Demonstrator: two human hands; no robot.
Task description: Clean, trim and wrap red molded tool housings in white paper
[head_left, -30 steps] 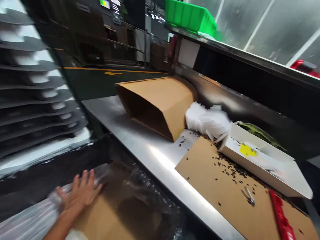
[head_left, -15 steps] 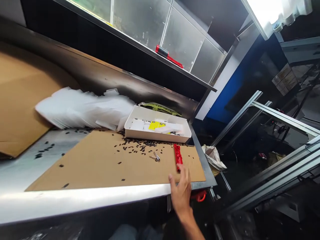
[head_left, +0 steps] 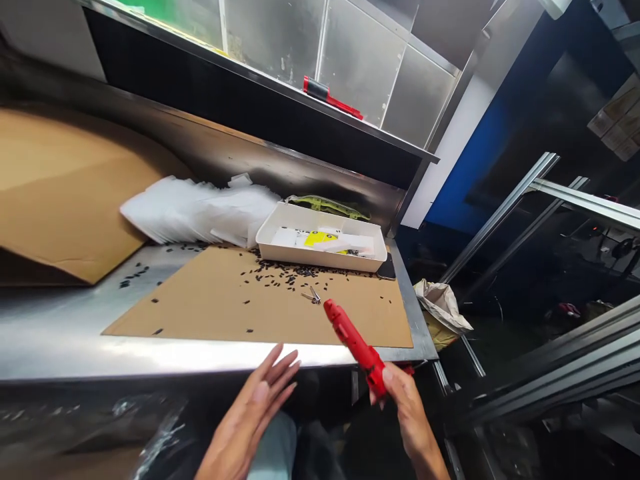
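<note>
My right hand (head_left: 406,407) grips one end of a long red plastic part (head_left: 354,340), lifted off the bench and tilted up to the left over the cardboard's front edge. What kind of part it is I cannot tell. My left hand (head_left: 257,413) hangs before the bench edge, fingers stretched out and nothing in it. On the cardboard sheet (head_left: 200,307) lie many small black pieces (head_left: 287,275), densest along the white tray (head_left: 320,257). A small metal tweezer-like item (head_left: 313,296) rests beyond the red part's tip.
Stacked white sheets (head_left: 200,210) and a big cardboard box (head_left: 80,187) take up the bench's left. On the ledge above lies another red and black item (head_left: 330,98). A dark phone-like object (head_left: 387,267) sits by the tray. Right of the bench stand a paper bag (head_left: 443,307) and metal frames (head_left: 500,217).
My right hand has picked the red part up off the cardboard and drawn it toward me. My left hand has come into view. The camera view has shifted a little.
</note>
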